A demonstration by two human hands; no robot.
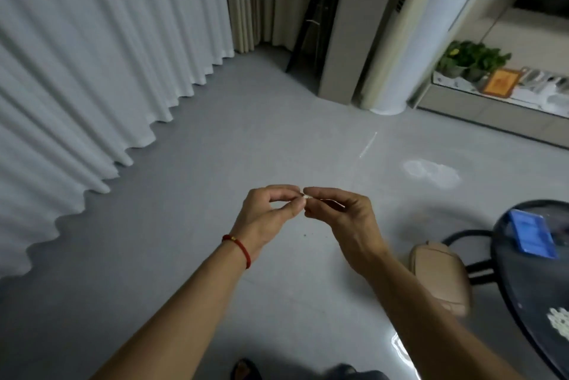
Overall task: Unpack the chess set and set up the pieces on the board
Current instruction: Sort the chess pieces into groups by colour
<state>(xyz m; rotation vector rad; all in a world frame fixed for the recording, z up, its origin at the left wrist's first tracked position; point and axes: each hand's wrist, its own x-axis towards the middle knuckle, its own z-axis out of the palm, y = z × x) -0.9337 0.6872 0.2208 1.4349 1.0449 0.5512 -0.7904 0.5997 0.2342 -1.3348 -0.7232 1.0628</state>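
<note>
Both hands meet mid-air over the floor [215, 164], fingertip to fingertip. The left hand [264, 210] and right hand [341, 213] each have fingers pinched together on a tiny pale scrap [305, 195] between them; what it is cannot be told. At the right edge stands a dark round bench [523, 281] carrying a blue box [531, 233] and, nearer, a cluster of white pieces [558, 321].

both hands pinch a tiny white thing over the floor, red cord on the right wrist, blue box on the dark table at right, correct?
One slip: the red cord is on the left wrist, not the right, as the head view shows. The rest holds: left hand and right hand pinch the tiny white thing; the blue box sits on the dark table.
</note>
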